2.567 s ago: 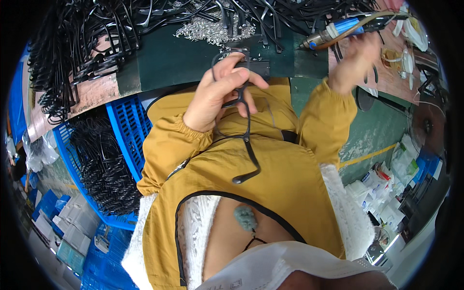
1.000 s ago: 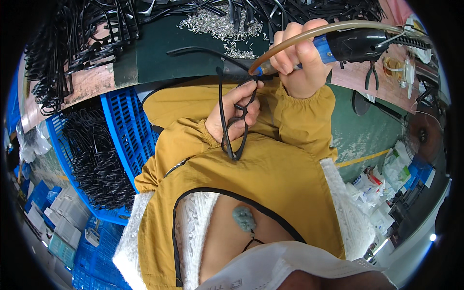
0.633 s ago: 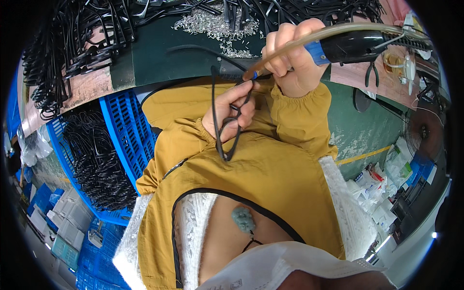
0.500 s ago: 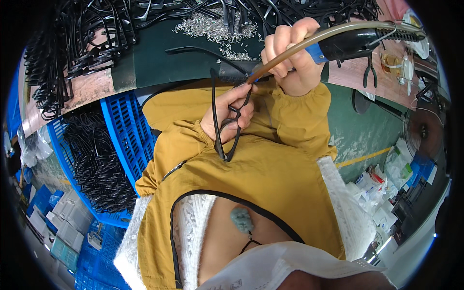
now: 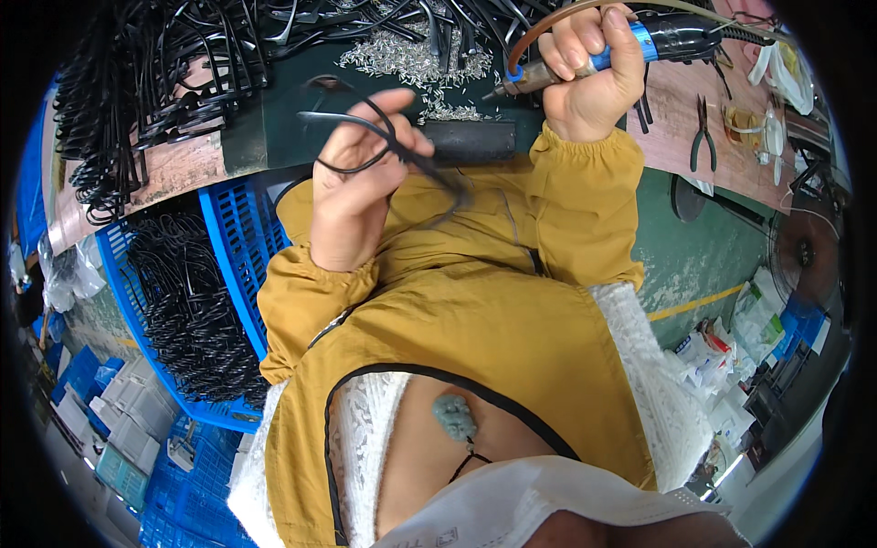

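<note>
My left hand [image 5: 356, 187] holds a black eyeglass frame [image 5: 395, 142] over the near edge of the bench; the frame is smeared by motion, so its parts are hard to make out. In my right hand [image 5: 589, 87] is a power screwdriver [image 5: 676, 38] with a blue collar and a brown hose [image 5: 534, 32]. Its metal tip points left, close beside a scattered pile of small silvery screw-like pieces [image 5: 416, 57]. Between my hands, a dark block [image 5: 470, 142] lies at the bench's front edge.
Piles of black eyeglass frames [image 5: 100, 128] cover the bench's left and far sides. A blue basket [image 5: 224, 242] full of black frames stands below left. Pliers [image 5: 702, 137] and a clear cup-like container [image 5: 744, 123] lie on the right. A fan [image 5: 804, 251] stands beyond them.
My left hand has moved left and away from my body with the eyeglass frame, turning it. My right hand has drawn the screwdriver away from the frame, with the tip now near the silvery pieces.
</note>
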`<state>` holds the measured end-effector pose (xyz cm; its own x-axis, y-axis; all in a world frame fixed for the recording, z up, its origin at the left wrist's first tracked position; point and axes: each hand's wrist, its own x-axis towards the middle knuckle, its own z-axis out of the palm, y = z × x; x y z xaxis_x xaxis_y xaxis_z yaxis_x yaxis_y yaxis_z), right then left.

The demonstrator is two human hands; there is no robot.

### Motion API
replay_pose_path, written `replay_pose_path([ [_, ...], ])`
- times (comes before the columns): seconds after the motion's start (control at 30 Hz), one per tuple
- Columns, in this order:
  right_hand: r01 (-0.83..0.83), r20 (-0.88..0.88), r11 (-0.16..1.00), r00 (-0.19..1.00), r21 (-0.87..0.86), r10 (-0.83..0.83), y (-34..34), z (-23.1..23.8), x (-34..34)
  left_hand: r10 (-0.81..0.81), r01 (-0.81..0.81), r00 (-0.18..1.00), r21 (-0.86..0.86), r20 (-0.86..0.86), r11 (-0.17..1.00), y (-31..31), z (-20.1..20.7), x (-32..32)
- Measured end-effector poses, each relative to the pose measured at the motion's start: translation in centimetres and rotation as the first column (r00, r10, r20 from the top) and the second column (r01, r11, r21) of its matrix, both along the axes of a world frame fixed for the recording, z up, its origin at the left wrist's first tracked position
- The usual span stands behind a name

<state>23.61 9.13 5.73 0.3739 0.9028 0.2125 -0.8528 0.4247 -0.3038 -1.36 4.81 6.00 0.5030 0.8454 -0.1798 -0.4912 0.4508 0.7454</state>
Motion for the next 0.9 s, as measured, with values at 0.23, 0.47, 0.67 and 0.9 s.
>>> replay_pose_path([
  [0.23,-0.159,0.318,0.979,0.929,-0.125,0.191,-2.7,-0.2,-1.5,0.343,-0.053,0.895,0.696,-0.285,0.716,-3.5,-1.9,3.1],
  [0.47,-0.101,0.390,0.982,0.907,-0.158,0.156,-3.6,-0.2,-0.7,0.154,0.117,0.873,0.506,-0.462,0.854,-5.5,-1.8,0.8],
  [0.67,-0.067,0.446,0.972,0.880,-0.226,0.165,-3.3,0.1,-2.4,0.181,0.291,0.813,0.655,-0.554,0.697,-5.1,-2.1,0.4],
  [0.9,-0.054,0.415,0.961,0.894,-0.271,0.167,-3.2,0.3,-2.3,0.102,0.330,0.840,0.653,-0.532,0.682,-4.6,-2.2,0.0],
])
